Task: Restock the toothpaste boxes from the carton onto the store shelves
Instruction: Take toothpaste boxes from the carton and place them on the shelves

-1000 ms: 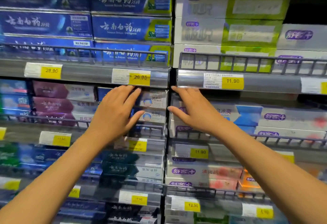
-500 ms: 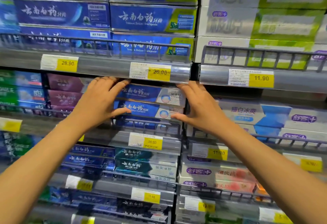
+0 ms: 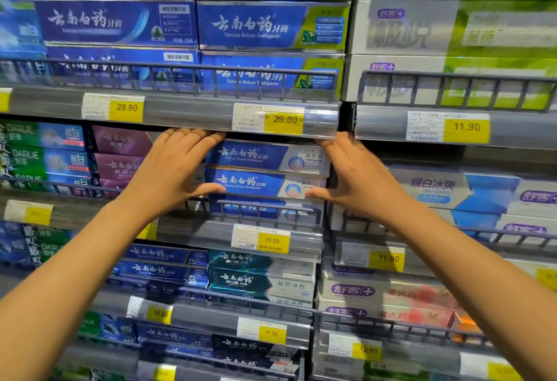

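Three blue toothpaste boxes (image 3: 250, 183) lie stacked on the second shelf, behind a grey wire rail (image 3: 265, 204). My left hand (image 3: 177, 169) is clasped over the left end of the top two boxes, fingers on top and thumb under the second box. My right hand (image 3: 355, 178) grips their right end the same way. The third box (image 3: 256, 212) sits low behind the rail, untouched. No carton is in view.
The shelf edge above (image 3: 193, 109), with its 26.00 price tag (image 3: 284, 120), is just over my fingers. Purple boxes (image 3: 120, 151) stand to the left of the stack and white-and-blue boxes (image 3: 452, 191) to the right. Every shelf is packed with boxes behind wire rails.
My hands have spread to the two ends of the blue stack and closed on the top two boxes. The view has moved nearer and to the left.
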`<state>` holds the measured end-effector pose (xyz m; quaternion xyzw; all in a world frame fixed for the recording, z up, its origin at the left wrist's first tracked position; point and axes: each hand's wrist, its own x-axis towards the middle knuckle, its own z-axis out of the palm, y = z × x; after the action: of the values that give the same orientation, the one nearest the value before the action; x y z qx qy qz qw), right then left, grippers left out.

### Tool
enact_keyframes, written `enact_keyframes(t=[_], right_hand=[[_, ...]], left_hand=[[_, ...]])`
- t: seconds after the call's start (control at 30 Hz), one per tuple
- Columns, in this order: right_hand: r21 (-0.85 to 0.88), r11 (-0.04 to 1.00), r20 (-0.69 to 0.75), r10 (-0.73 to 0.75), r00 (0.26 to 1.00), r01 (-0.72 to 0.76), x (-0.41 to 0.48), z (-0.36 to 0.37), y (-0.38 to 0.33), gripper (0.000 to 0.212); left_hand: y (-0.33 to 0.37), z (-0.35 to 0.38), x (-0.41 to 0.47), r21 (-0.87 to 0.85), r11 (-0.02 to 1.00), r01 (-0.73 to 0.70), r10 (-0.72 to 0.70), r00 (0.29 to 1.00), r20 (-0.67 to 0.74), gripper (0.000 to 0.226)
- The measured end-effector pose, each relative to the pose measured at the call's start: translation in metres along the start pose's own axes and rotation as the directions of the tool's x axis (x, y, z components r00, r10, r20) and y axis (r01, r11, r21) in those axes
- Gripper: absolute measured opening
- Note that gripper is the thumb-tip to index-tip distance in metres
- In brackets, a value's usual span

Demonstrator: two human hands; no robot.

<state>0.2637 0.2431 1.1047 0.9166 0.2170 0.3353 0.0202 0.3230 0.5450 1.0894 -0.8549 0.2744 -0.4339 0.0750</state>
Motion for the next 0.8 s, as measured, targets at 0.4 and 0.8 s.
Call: enact_keyframes(t=[0.4,0.8], right_hand=[[-0.077,0.997,0.057,-0.016,0.998,0.021,0.002,-0.006,0.006,0.089],[-0.101,0.995,0.084,0.000,0.996,0.009,0.004,-0.006,0.008,0.088]], left_hand=[[-0.008,0.006,0.001,0.024,0.998,-0.064,0.065,0.994,-0.084,0.089],[-0.011,0.011,0.001,0.001,0.998,-0.070,0.070,0.992,-0.108,0.089]])
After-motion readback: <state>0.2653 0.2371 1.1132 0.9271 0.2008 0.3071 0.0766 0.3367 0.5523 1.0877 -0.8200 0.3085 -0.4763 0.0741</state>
